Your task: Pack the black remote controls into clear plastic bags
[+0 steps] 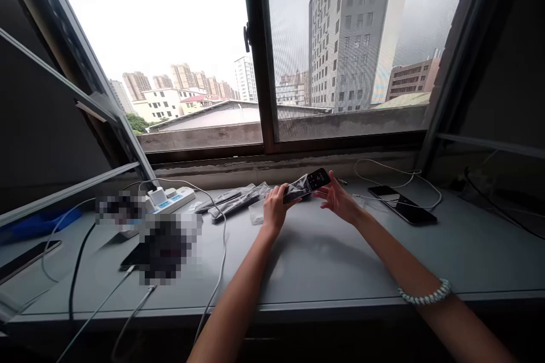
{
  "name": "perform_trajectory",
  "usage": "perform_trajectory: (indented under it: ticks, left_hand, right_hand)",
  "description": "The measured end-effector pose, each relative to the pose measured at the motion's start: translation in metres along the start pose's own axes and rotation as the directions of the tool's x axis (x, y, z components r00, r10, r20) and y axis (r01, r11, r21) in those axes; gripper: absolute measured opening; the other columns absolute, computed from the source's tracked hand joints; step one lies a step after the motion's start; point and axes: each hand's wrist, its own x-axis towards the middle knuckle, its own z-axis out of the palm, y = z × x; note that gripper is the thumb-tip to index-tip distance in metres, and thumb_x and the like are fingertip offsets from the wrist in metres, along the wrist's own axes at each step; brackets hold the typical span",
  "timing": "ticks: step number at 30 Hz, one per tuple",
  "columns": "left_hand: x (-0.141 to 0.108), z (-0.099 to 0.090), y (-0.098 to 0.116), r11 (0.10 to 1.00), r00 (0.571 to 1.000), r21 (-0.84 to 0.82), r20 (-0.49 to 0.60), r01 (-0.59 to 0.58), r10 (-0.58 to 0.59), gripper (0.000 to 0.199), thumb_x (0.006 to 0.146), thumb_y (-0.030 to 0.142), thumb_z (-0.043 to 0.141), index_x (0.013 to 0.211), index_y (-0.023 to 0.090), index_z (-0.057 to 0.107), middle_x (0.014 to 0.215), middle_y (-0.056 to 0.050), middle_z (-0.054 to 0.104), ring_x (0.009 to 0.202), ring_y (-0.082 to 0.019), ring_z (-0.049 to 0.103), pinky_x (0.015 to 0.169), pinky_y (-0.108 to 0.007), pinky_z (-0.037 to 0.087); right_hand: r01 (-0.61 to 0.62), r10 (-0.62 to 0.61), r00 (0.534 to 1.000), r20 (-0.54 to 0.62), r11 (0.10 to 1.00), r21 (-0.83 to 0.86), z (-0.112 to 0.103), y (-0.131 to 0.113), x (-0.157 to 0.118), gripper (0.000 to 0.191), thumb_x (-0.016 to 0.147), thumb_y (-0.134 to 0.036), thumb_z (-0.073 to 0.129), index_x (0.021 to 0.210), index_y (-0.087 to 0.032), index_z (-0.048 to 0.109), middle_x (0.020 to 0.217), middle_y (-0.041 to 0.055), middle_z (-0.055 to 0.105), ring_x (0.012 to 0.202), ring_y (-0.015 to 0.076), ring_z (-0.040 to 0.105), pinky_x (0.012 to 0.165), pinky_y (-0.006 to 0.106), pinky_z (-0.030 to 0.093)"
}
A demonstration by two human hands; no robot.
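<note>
A black remote control (318, 180), its lower part in a clear plastic sleeve, is held above the desk by my left hand (276, 204), whose fingers wrap around the sleeved end. The bare upper end with its buttons points to the right. Close to that end is my right hand (338, 198), fingers spread; whether a fingertip touches the remote I cannot tell. Left of my left hand lie several dark, long items in clear plastic (238, 201). An empty-looking clear plastic bag (256, 212) rests by my left wrist.
A black phone (402, 204) with a white cable (436, 198) lies at right. To the left stand a white power strip (174, 199) with plugs, several cables and another phone (29, 261). A blue object (45, 224) sits far left. The window (268, 68) bounds the desk's back.
</note>
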Motion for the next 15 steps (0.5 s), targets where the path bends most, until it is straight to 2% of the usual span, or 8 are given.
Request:
perform_trajectory:
  ticks: [4, 8, 11, 15]
  left_hand:
    - [0.000, -0.003, -0.002, 0.999, 1.000, 0.045, -0.004, -0.017, 0.018, 0.046, 0.080, 0.035, 0.060, 0.123, 0.027, 0.045, 0.098, -0.001, 0.058, 0.094, -0.019, 0.052, 0.087, -0.031, 0.038]
    - [-0.001, -0.006, -0.005, 0.997, 0.997, 0.053, 0.049, -0.061, 0.058, 0.039, 0.080, 0.033, 0.061, 0.117, 0.026, 0.050, 0.096, -0.002, 0.058, 0.094, -0.019, 0.052, 0.087, -0.031, 0.037]
    - [-0.002, -0.007, -0.004, 0.990, 0.988, 0.067, 0.106, -0.123, 0.115, 0.033, 0.078, 0.038, 0.062, 0.107, 0.025, 0.055, 0.095, -0.002, 0.058, 0.094, -0.019, 0.052, 0.086, -0.032, 0.036]
    - [-0.003, -0.007, 0.002, 0.980, 0.973, 0.090, 0.170, -0.175, 0.158, 0.030, 0.077, 0.042, 0.062, 0.102, 0.025, 0.056, 0.097, -0.002, 0.057, 0.094, -0.020, 0.052, 0.085, -0.033, 0.036]
  right_hand:
    - [0.003, -0.005, 1.000, -0.016, 0.996, -0.090, -0.001, 0.002, -0.001, 0.039, 0.078, -0.053, 0.054, 0.102, -0.023, 0.061, 0.097, 0.0064, 0.066, 0.069, 0.0147, 0.063, 0.041, 0.019, 0.047]
    - [-0.069, 0.069, 0.998, -0.007, 0.976, -0.206, -0.004, 0.006, -0.001, 0.046, 0.075, -0.051, 0.060, 0.113, -0.027, 0.057, 0.103, 0.0059, 0.064, 0.069, 0.0128, 0.062, 0.042, 0.017, 0.045]
    - [-0.103, 0.106, 0.994, -0.008, 0.951, -0.292, -0.007, 0.010, -0.001, 0.050, 0.069, -0.050, 0.067, 0.111, -0.025, 0.060, 0.092, 0.0048, 0.065, 0.065, 0.0103, 0.058, 0.045, 0.016, 0.044]
    - [-0.121, 0.109, 0.993, -0.053, 0.914, -0.387, -0.009, 0.014, -0.003, 0.045, 0.064, -0.048, 0.071, 0.100, -0.022, 0.065, 0.075, 0.0030, 0.063, 0.061, 0.0096, 0.053, 0.049, 0.017, 0.044]
